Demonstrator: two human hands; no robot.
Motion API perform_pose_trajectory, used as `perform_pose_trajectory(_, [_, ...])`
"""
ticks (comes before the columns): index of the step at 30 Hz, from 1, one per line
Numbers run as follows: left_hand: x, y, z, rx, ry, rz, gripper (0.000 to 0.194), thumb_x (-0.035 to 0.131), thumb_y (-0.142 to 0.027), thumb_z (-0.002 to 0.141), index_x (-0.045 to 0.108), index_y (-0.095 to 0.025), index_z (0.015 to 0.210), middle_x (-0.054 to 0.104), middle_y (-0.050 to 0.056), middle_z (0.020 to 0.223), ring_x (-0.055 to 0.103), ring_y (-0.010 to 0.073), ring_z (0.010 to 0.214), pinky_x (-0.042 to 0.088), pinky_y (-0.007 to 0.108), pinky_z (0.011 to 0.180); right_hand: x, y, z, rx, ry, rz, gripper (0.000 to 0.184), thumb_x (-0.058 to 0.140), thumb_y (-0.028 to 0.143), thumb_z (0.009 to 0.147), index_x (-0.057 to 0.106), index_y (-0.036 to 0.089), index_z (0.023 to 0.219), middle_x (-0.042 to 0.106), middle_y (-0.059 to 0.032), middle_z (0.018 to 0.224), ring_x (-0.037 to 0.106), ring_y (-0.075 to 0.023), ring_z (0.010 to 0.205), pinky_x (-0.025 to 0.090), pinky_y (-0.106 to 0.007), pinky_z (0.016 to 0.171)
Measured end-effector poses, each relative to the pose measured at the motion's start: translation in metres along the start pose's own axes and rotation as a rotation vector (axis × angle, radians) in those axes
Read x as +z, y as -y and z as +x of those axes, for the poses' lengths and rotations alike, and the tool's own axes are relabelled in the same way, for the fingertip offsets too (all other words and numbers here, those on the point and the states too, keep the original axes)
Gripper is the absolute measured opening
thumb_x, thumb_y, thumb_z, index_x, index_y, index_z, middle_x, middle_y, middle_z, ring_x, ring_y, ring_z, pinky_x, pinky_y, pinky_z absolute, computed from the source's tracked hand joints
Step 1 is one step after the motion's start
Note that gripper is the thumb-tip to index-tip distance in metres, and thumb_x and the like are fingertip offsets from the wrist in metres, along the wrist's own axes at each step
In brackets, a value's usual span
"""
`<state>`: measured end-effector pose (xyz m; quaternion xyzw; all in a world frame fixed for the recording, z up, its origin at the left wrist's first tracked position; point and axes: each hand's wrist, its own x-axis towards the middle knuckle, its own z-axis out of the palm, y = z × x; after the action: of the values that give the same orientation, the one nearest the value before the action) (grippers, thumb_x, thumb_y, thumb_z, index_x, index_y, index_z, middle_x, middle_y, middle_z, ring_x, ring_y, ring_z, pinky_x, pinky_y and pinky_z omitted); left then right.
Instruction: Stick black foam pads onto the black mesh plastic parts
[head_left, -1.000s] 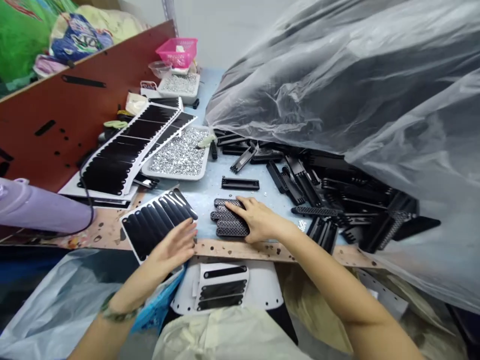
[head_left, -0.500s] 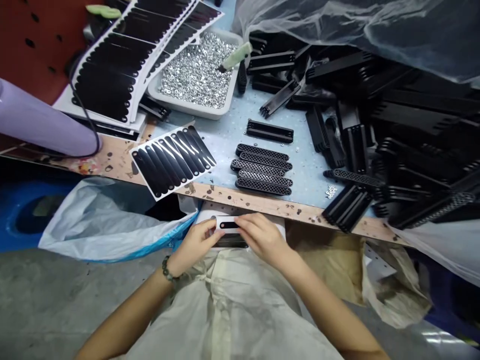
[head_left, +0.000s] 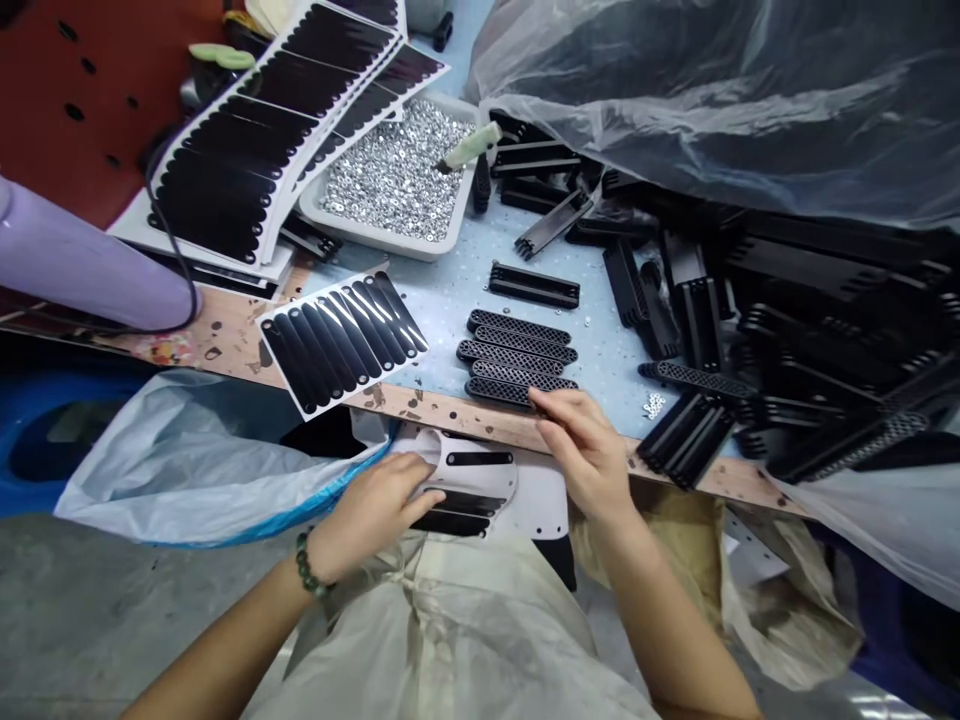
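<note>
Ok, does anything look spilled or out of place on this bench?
Yes: a small cluster of silver bits lies loose on the blue tabletop beside a black perforated bar, well away from their tray, so they look spilled.

No readable text, labels or numbers anywhere in view.

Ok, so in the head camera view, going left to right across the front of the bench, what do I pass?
Lilac cylinder → sheet of black strips → perforated black strips → tiny silver parts → black slotted bars
</note>
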<state>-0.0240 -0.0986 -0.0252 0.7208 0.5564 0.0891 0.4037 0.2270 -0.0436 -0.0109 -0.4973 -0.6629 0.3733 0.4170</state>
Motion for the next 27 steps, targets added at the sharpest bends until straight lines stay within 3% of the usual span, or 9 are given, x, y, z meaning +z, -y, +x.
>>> perform_pose_trajectory(3, [-0.024, -0.012, 0.014, -0.022, -0.260, -0.081, 0.028, 0.055, -0.036, 0.088, 0.060, -0.020, 0.110, 0.060, 0.005, 0.101, 0.059, 0.0146, 0.086, 0.049, 0.026, 0.077, -0.004, 0.005, 0.030, -0.148, 0.101, -0.209, 0.025, 0.057, 0.021, 0.089, 0.062, 0.022, 0.113, 0.060, -0.0072, 0.101, 0.058, -0.0186, 0.098, 0.050, -0.035, 0.086])
perform_pose_trajectory(5, [-0.034, -0.020, 0.033, -0.026, -0.322, -0.270, 0.031, 0.052, -0.033, 0.090, 0.056, -0.020, 0.118, 0.058, 0.007, 0.111, 0.061, 0.0127, 0.088, 0.052, 0.024, 0.079, 0.000, 0.004, 0.043, -0.191, 0.185, -0.288, 0.020, 0.056, 0.020, 0.089, 0.062, 0.020, 0.108, 0.060, -0.0076, 0.099, 0.057, -0.0188, 0.096, 0.050, -0.035, 0.084])
perform_pose_trajectory(8, [-0.036, -0.026, 0.064, -0.044, -0.219, -0.549, 0.036, 0.053, -0.032, 0.089, 0.054, -0.018, 0.122, 0.059, 0.010, 0.118, 0.065, 0.0150, 0.093, 0.055, 0.026, 0.080, 0.009, 0.001, 0.052, -0.199, 0.279, -0.372, 0.016, 0.054, 0.020, 0.090, 0.062, 0.018, 0.104, 0.058, -0.0082, 0.097, 0.057, -0.0191, 0.092, 0.051, -0.035, 0.080])
perform_pose_trajectory(10, [-0.033, -0.026, 0.080, -0.076, -0.159, -0.658, 0.036, 0.053, -0.030, 0.088, 0.054, -0.015, 0.120, 0.064, 0.010, 0.109, 0.066, 0.0167, 0.093, 0.056, 0.028, 0.081, 0.012, -0.001, 0.053, -0.198, 0.325, -0.414, 0.016, 0.053, 0.020, 0.090, 0.062, 0.018, 0.104, 0.058, -0.0083, 0.096, 0.057, -0.0195, 0.090, 0.051, -0.035, 0.079])
perform_pose_trajectory(14, [-0.028, -0.024, 0.092, -0.092, -0.114, -0.765, 0.031, 0.056, -0.026, 0.085, 0.056, -0.013, 0.113, 0.067, 0.009, 0.100, 0.067, 0.0167, 0.092, 0.055, 0.029, 0.084, 0.014, -0.002, 0.054, -0.191, 0.364, -0.466, 0.018, 0.053, 0.018, 0.090, 0.061, 0.018, 0.106, 0.059, -0.0084, 0.097, 0.057, -0.0199, 0.091, 0.051, -0.035, 0.079])
perform_pose_trajectory(23, [-0.022, -0.028, 0.100, -0.121, -0.168, -0.707, 0.026, 0.062, -0.034, 0.082, 0.057, -0.014, 0.097, 0.063, 0.005, 0.095, 0.065, 0.0120, 0.076, 0.056, 0.023, 0.069, 0.017, 0.009, 0.053, -0.165, 0.350, -0.650, 0.012, 0.055, 0.024, 0.091, 0.059, 0.018, 0.100, 0.060, -0.0068, 0.095, 0.058, -0.0187, 0.085, 0.048, -0.030, 0.069])
perform_pose_trajectory(27, [-0.018, -0.030, 0.100, -0.102, -0.195, -0.673, 0.023, 0.062, -0.033, 0.082, 0.059, -0.015, 0.095, 0.059, 0.005, 0.097, 0.064, 0.0105, 0.074, 0.056, 0.021, 0.067, 0.002, 0.011, 0.044, -0.093, 0.302, -0.791, 0.028, 0.061, 0.040, 0.086, 0.056, 0.017, 0.101, 0.060, -0.0079, 0.090, 0.057, -0.0226, 0.082, 0.046, -0.033, 0.064])
